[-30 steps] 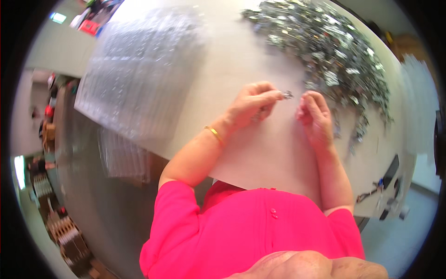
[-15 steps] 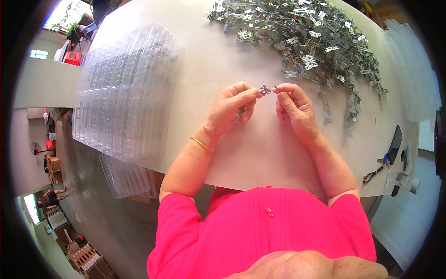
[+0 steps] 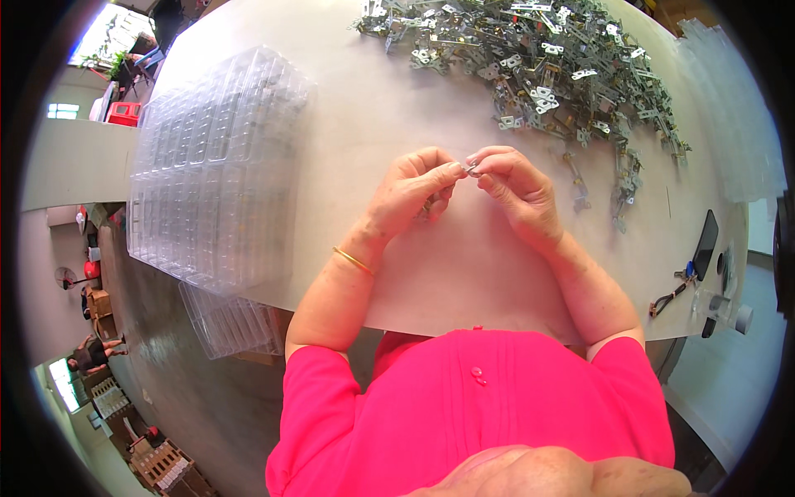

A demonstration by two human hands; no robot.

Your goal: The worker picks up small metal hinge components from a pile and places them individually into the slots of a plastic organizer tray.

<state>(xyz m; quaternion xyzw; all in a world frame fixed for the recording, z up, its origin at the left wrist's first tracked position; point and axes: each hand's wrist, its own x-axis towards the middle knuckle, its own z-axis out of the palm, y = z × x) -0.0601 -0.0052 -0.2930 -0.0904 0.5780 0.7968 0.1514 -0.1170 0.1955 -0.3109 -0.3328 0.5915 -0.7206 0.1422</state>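
Over the middle of the table, my two hands meet at the fingertips. My left hand (image 3: 414, 186) is closed, thumb and forefinger pinching a small silver metal bracket (image 3: 472, 171) that is mostly covered now. Something metallic also shows among its curled lower fingers, too hidden to name. Against the bracket's right end, my right hand (image 3: 526, 195) is closed in a pinch; the short dark pin-like piece seen in it earlier is hidden behind the fingers. Beyond the hands lies a big heap of metal brackets (image 3: 546, 74), with a few strays (image 3: 625, 186) at its near edge.
Stacked clear plastic trays (image 3: 215, 174) fill the table's left side; more trays (image 3: 228, 323) sit lower, beside it. Clear plastic sheets (image 3: 729, 116) lie at the far right. A dark phone (image 3: 705, 244), keys (image 3: 687, 272) and a clear bottle (image 3: 720, 311) are near the right edge.
My right hand has moved left and its fingers have closed the gap to the bracket, covering most of it. My left hand has stayed nearly in place.
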